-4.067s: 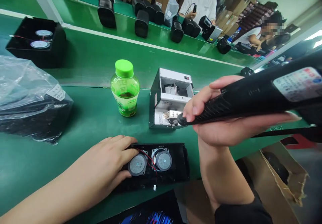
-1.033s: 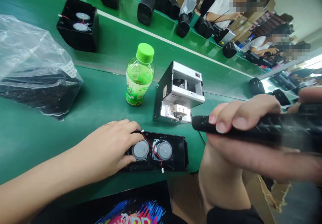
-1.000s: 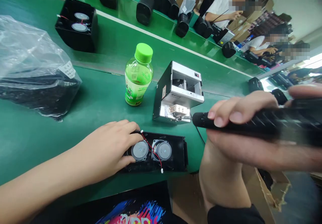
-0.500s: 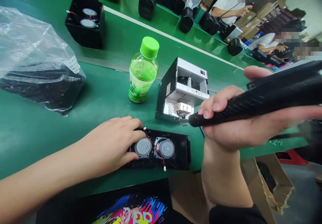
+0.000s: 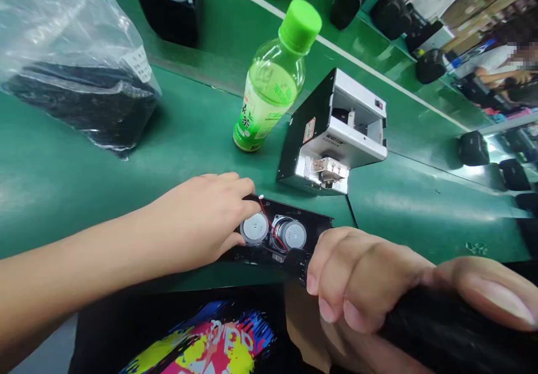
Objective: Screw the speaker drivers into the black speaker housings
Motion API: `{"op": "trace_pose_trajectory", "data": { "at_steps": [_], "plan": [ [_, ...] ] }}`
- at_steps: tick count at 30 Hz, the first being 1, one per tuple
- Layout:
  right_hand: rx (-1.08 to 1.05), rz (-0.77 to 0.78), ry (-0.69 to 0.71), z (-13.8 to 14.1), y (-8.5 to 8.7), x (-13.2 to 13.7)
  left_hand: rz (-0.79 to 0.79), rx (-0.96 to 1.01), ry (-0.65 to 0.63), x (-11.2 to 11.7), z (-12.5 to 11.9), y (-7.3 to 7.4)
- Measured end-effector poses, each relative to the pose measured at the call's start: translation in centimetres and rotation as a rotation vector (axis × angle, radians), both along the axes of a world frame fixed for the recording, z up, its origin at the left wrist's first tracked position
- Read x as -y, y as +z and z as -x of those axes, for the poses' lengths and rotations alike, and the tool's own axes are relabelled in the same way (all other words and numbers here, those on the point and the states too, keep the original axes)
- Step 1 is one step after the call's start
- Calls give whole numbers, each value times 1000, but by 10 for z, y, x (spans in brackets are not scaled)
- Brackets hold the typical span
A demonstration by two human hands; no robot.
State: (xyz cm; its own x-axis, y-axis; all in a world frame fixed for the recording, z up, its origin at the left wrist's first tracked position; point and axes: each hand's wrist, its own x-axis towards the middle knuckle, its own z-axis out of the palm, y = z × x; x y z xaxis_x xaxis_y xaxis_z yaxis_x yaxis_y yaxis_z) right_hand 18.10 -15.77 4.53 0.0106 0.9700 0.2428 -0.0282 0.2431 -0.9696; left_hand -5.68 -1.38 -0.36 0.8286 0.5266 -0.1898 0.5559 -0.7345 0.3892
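Closest to the person, just in front of the speaker board (image 5: 316, 224), a bright painted shirt (image 5: 202, 347) is showing at the bottom. The right hand (image 5: 370, 284) is closing tight around a black power screwdriver (image 5: 437, 332), with all the fingers wrapping it. The tip of the tool is pointing down at the near edge of the speaker board, just by the right one of the two round speakers (image 5: 294, 235). It is too dark there to tell if the tip is touching.

The left hand (image 5: 202, 222) is lying flat on the left end of the speaker board, with its fingers stretching out side by side and pinching nothing. Its fingertips are sitting just beside the left round speaker. A thin red wire (image 5: 269, 224) is running between the two speakers. The speaker board is lying flat on the green desk (image 5: 71, 172), near the desk's front edge.

Just behind the speaker board, a small grey and black box machine (image 5: 340, 130) is standing. Behind the board and a bit left, a green bottle (image 5: 273, 82) with a green cap is standing up. Far to the left of the board, a clear plastic bag (image 5: 75, 54) with black parts is lying. Farther back, a black box (image 5: 172, 4) is sitting, and a person (image 5: 504, 65) is working far to the right.
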Motion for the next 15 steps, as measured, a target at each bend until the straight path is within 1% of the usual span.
{"op": "trace_pose_trajectory", "data": {
  "at_steps": [1, 3, 7, 9, 12, 15],
  "plan": [
    [-6, -58, -64, 4, -2, -1, 8, -12, -1, -1, -1, 1],
    [-30, -127, -122, 9, -5, -4, 17, -29, -3, -2, -2, 3],
    [9, -119, -123, 19, -3, -11, 40, -62, -9, -2, -2, 5],
    [11, -145, -141, 22, -1, -16, 42, -63, -14, -2, -2, 6],
    [28, -162, -98, 23, 0, -23, 34, -40, -16, -2, -2, 6],
    [75, -137, 13, 18, -6, -28, 36, -46, -16, -2, -3, 6]
  ]
}}
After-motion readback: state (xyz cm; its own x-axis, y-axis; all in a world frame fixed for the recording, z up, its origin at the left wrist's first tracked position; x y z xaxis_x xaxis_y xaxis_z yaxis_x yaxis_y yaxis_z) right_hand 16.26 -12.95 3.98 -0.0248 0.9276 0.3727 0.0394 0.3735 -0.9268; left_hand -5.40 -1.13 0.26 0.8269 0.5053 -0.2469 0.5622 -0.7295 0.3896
